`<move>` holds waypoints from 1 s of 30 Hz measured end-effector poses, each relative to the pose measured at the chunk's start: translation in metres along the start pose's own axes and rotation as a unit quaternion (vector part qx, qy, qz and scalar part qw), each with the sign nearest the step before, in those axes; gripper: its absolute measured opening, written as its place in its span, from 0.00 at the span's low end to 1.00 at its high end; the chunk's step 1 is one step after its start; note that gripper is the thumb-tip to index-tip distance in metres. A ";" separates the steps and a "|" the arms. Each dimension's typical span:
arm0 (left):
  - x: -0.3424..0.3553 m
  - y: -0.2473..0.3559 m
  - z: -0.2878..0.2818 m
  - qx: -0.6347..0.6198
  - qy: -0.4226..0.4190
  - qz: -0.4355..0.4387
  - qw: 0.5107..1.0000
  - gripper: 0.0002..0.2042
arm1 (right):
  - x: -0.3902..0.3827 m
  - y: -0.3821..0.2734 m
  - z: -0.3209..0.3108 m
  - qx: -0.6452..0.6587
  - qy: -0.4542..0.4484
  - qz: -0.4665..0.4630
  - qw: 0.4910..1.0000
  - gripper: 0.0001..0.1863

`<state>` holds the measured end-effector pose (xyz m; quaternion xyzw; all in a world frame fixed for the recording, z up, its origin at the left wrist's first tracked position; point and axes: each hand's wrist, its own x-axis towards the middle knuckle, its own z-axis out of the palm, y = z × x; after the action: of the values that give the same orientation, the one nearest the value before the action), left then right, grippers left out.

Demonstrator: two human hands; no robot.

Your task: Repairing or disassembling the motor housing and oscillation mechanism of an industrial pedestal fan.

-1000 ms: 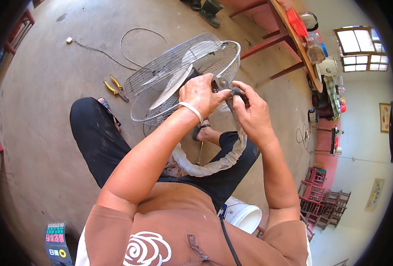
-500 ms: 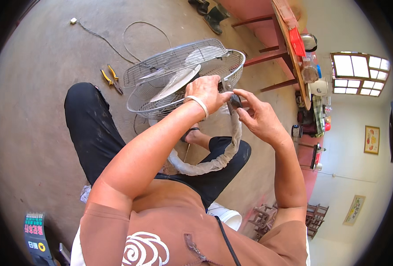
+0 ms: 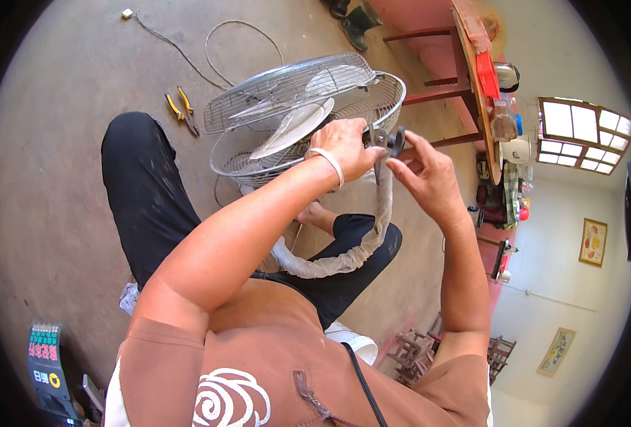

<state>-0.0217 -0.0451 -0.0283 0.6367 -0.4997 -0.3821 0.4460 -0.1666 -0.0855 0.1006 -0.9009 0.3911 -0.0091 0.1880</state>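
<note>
While the fingers of your left hand (image 3: 342, 142) grasp the tilted silver wire-cage fan (image 3: 294, 135) beside its metal bracket (image 3: 378, 135), those of your right hand (image 3: 435, 178) curl at the round black knob's (image 3: 399, 142) edge, though whether they pinch it cannot be told, and the fan sits in front of you. If the left grasp slackens, the fan could swing about the curved, plastic-wrapped tube (image 3: 329, 266), and a loose touch could let the knob slip to the brown concrete floor (image 3: 52, 199). Room is widest leftward, past yellow-handled pliers (image 3: 189, 122) and a looped grey cord (image 3: 187, 62); rightward, the red-brown wooden bench (image 3: 461, 84) stands near the fan.
</note>
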 end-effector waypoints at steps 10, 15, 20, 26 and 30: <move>0.001 0.009 -0.013 0.005 -0.063 -0.039 0.997 0.22 | 0.020 -0.010 -0.008 -0.118 -0.061 -0.010 0.991 0.26; 0.002 0.004 -0.004 0.015 -0.055 -0.017 0.998 0.19 | 0.021 -0.021 -0.006 -0.155 -0.077 0.013 0.985 0.25; 0.000 0.001 -0.002 0.018 -0.018 0.020 0.999 0.21 | 0.028 -0.029 -0.001 -0.231 -0.075 0.050 0.969 0.23; 0.000 0.000 0.000 0.018 -0.007 0.022 1.000 0.23 | 0.034 -0.032 0.014 -0.170 -0.082 0.221 0.957 0.29; 0.001 0.003 -0.005 0.018 -0.032 0.014 0.999 0.24 | 0.032 -0.024 0.018 -0.282 -0.054 0.165 0.943 0.33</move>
<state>-0.0177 -0.0455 -0.0242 0.6252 -0.5292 -0.3868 0.4236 -0.1244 -0.0869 0.0881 -0.8388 0.5103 0.1819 -0.0540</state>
